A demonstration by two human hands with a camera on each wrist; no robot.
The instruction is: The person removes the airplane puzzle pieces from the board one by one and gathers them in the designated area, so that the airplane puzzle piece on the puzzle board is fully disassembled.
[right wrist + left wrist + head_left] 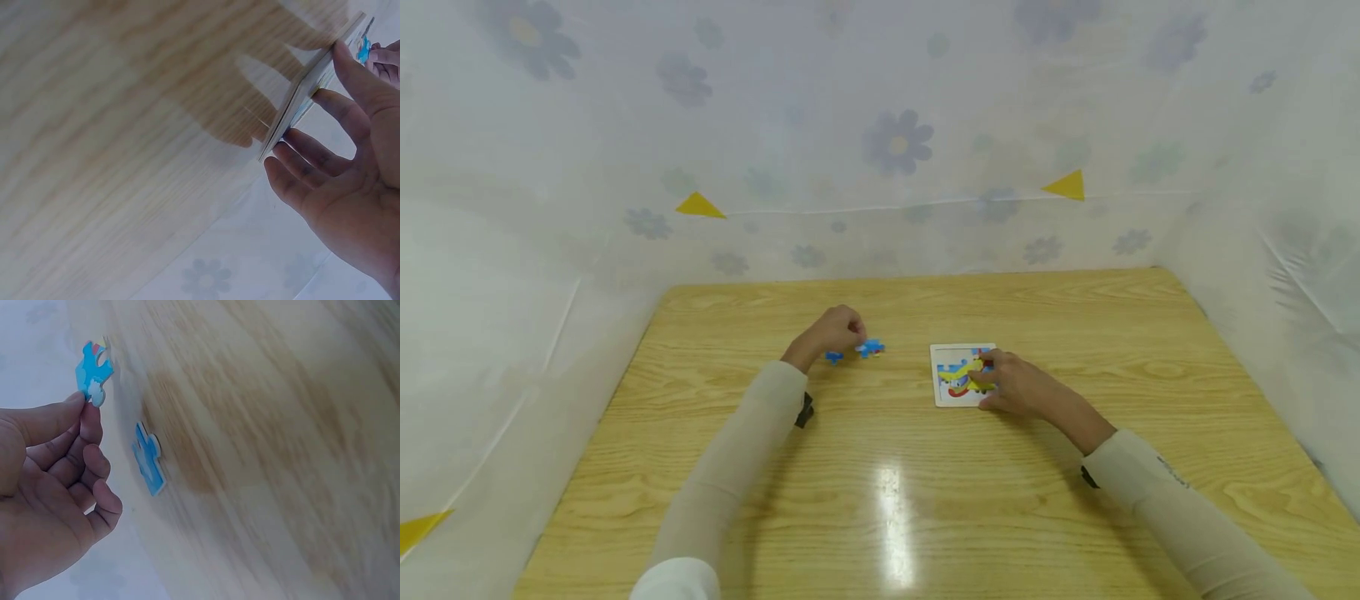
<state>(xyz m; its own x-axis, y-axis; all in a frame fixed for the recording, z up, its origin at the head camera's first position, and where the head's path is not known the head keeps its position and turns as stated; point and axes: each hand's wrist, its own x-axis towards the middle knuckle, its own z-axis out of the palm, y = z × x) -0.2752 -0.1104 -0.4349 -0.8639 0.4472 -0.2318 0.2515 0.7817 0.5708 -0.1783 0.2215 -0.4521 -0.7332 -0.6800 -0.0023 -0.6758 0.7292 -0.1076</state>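
Note:
My left hand [842, 328] pinches a blue jigsaw piece [94, 374] between thumb and index finger; the other fingers curl loosely. In the left wrist view this piece has white, red and yellow patches. A second blue jigsaw piece [834, 357] lies on the table just left of it. To the right is a white-framed puzzle board [937, 387] with a partly filled picture of a yellow and red airplane [958, 381]. Across its right side rests my right hand [1018, 385], fingers spread, thumb at the near edge. The hand covers part of the picture.
Both hands work over a wood-grain table [820, 517]. A pale flower-patterned sheet [820, 133] hangs behind and along the sides, with yellow triangles [700, 206] on it. Light glares off the tabletop near the front.

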